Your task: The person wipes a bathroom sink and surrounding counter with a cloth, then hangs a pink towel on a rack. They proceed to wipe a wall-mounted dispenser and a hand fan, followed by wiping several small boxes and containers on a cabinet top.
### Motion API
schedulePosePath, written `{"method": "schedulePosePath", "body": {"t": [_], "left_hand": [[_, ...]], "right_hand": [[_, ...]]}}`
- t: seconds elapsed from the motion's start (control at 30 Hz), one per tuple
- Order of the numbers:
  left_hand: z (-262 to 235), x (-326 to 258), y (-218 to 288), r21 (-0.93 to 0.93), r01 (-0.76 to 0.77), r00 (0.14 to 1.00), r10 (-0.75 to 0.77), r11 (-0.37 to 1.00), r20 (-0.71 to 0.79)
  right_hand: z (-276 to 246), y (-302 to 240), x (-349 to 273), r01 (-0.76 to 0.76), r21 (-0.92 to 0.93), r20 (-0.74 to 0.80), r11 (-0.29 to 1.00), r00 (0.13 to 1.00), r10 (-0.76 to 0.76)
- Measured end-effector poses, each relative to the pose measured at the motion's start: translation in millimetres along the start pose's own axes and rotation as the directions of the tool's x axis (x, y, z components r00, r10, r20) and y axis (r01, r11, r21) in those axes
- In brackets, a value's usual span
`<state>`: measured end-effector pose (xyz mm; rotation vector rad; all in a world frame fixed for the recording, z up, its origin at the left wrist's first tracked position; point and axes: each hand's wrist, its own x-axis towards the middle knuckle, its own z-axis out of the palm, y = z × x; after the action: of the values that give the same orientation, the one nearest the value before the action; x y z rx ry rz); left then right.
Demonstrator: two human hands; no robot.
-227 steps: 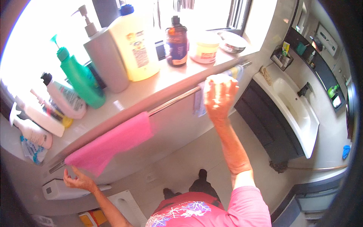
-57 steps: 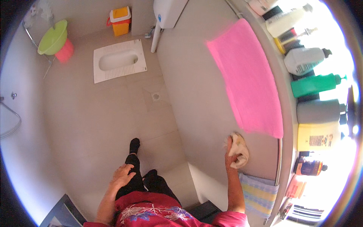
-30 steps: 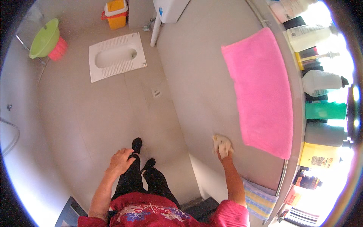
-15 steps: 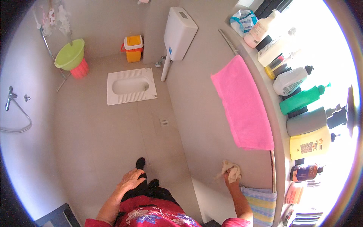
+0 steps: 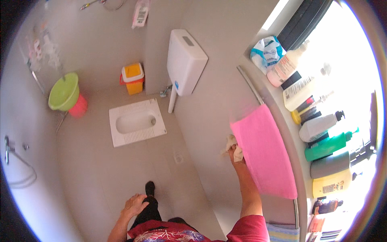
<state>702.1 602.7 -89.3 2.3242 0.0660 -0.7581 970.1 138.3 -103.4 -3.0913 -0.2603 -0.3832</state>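
A crumpled off-white cloth [image 5: 231, 144] is bunched in my right hand [image 5: 235, 155], against the grey wall. My right arm reaches forward along that wall, and the hand is at the left edge of a pink towel [image 5: 266, 151] draped over a metal rail [image 5: 250, 84]. Part of the cloth hides behind my fingers. Over my dark trouser leg hangs my left hand [image 5: 135, 205], holding nothing, its fingers loosely stretched.
On the ledge at the right stand several bottles, among them a green one [image 5: 328, 146] and a yellow one [image 5: 332, 183]. A squat toilet [image 5: 137, 139] lies in the floor ahead, below a white cistern [image 5: 187, 62]. Farther back are an orange bin [image 5: 133, 78] and a green basin [image 5: 64, 92].
My right hand has moved forward along the wall with the cloth, up beside the pink towel. The view has tilted up and shifted. My left hand stays by my leg.
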Motion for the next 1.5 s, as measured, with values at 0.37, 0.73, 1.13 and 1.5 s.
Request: {"method": "schedulePosePath", "body": {"t": [0.37, 0.73, 1.13, 1.5], "left_hand": [[-112, 98, -18, 0.046, -0.133, 0.99, 0.135, 0.99, -0.041], [-110, 129, 22, 0.025, -0.127, 0.978, 0.121, 0.992, 0.168], [-96, 174, 63, -0.75, 0.201, 0.963, 0.011, 0.631, 0.268], [-196, 248, 276, -0.859, -0.187, 0.884, 0.299, -0.477, -0.358]], "right_hand": [[-4, -60, 272, 0.309, 0.411, -0.63, 0.857, 0.776, 0.023], [18, -50, 158, 0.088, 0.038, -0.404, 0.995, 0.912, -0.065], [47, -102, 69, -0.27, 0.485, 0.463, 0.832, 0.886, 0.018], [-174, -195, 135, 0.223, 0.752, -0.277, 0.62, 0.961, -0.01]]}}
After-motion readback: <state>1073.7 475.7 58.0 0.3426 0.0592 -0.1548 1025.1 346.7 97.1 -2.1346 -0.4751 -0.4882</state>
